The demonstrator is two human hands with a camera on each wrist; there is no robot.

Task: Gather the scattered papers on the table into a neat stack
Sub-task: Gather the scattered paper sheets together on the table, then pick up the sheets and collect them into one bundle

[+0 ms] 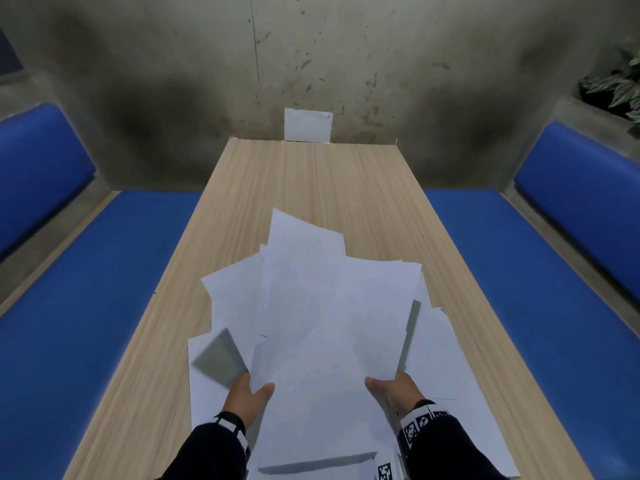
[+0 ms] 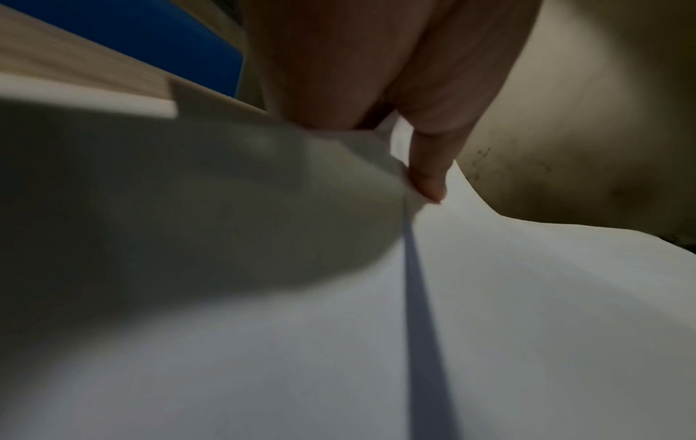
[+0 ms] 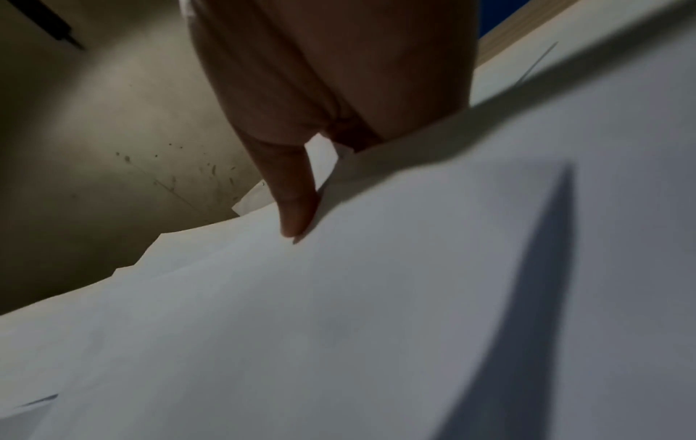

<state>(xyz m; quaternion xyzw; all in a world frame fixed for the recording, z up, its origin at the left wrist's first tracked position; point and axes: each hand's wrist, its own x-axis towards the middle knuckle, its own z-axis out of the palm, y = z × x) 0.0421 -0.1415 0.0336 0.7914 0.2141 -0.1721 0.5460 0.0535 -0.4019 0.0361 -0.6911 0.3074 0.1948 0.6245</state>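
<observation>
A loose bundle of white papers (image 1: 322,323) is lifted above the wooden table (image 1: 311,174), its sheets fanned out at uneven angles. My left hand (image 1: 247,393) grips the bundle's left edge, thumb on top and fingers hidden beneath. My right hand (image 1: 393,388) grips the right edge the same way. In the left wrist view the thumb (image 2: 429,175) presses on the papers (image 2: 489,297). In the right wrist view the thumb (image 3: 293,214) presses on the papers (image 3: 339,327). More white sheets (image 1: 460,393) lie flat on the table under the bundle.
A single white sheet (image 1: 307,125) leans against the grey wall at the table's far end. Blue padded benches (image 1: 86,306) (image 1: 540,289) run along both sides of the table. A plant (image 1: 620,84) sits at the upper right.
</observation>
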